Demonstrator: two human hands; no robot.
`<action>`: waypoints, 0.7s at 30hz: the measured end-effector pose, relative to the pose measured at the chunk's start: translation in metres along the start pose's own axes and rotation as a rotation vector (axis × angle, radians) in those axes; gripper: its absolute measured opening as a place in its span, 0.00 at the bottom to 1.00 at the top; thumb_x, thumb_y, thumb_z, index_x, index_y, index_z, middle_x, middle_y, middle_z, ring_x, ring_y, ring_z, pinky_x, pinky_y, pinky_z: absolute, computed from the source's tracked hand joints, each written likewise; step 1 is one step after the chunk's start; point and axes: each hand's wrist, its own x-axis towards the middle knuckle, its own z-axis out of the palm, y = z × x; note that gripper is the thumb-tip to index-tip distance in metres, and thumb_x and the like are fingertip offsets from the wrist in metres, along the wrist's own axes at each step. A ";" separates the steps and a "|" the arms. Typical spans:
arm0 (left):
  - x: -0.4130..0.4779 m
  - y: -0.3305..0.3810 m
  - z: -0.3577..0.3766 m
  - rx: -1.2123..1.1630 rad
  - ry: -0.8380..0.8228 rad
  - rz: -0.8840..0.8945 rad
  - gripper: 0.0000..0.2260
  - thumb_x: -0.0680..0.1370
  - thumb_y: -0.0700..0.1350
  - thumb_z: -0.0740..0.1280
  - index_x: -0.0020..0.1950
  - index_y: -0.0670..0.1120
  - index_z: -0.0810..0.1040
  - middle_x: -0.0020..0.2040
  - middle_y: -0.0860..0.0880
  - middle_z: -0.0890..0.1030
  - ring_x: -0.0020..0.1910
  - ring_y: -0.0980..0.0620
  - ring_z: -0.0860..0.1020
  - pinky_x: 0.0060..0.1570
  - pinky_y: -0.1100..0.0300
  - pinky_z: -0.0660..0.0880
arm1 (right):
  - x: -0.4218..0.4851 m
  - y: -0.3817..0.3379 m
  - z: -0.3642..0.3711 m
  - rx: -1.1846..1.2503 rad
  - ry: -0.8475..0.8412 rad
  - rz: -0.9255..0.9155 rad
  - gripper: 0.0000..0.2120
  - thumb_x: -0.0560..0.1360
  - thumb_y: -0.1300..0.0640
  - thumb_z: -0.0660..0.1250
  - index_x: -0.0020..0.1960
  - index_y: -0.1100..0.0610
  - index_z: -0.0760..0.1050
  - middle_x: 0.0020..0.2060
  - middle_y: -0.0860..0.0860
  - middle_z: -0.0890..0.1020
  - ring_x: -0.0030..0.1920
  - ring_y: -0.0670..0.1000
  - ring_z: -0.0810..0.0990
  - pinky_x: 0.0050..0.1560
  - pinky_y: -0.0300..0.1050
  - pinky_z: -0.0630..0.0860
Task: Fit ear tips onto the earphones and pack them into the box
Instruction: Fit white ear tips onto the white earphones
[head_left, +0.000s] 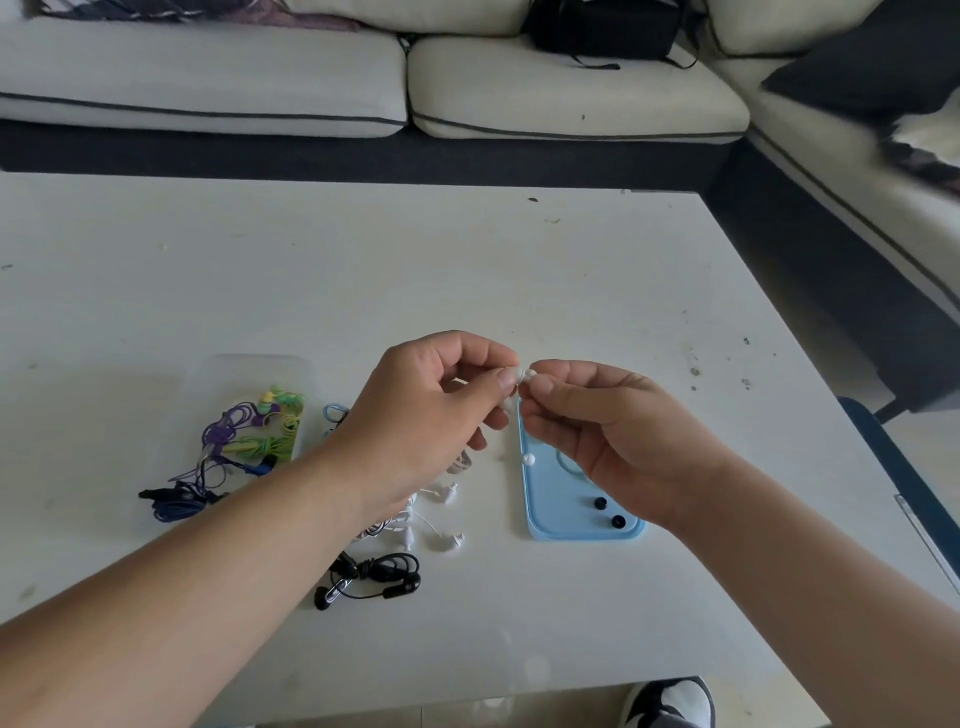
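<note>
Both hands meet above the white table (363, 270), fingertips almost touching. The left hand (431, 410) pinches a white earbud (510, 375) between thumb and forefinger; the right hand (618, 436) pinches a small white ear tip (531, 373) just beside it. Directly below the right hand lies a blue tray (556, 488) holding one loose white tip (529, 459) and two black ear tips (600, 503). More white earphones (441, 540) and black earphones (384, 574) lie under the left wrist. Well to the left, the clear plastic box (249, 374) holds green and purple earphones (270, 441).
</note>
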 end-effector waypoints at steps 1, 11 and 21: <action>0.000 0.000 0.000 0.005 0.005 -0.001 0.04 0.80 0.43 0.73 0.50 0.51 0.85 0.40 0.47 0.86 0.34 0.53 0.82 0.37 0.50 0.80 | 0.000 0.000 0.001 -0.004 -0.005 -0.002 0.12 0.69 0.65 0.73 0.52 0.66 0.81 0.44 0.58 0.84 0.41 0.52 0.85 0.45 0.42 0.83; 0.001 0.001 0.000 0.005 0.060 -0.006 0.03 0.80 0.45 0.72 0.50 0.54 0.84 0.37 0.49 0.85 0.32 0.52 0.80 0.32 0.56 0.77 | 0.001 0.005 0.009 0.060 -0.011 -0.024 0.09 0.71 0.62 0.73 0.49 0.64 0.83 0.42 0.58 0.84 0.41 0.52 0.85 0.43 0.41 0.83; 0.000 0.003 0.000 -0.027 0.026 0.000 0.03 0.80 0.44 0.72 0.50 0.52 0.84 0.40 0.46 0.86 0.34 0.51 0.81 0.33 0.56 0.76 | 0.002 0.001 0.006 0.027 -0.084 0.005 0.04 0.73 0.63 0.70 0.47 0.64 0.81 0.40 0.56 0.83 0.40 0.50 0.83 0.45 0.39 0.83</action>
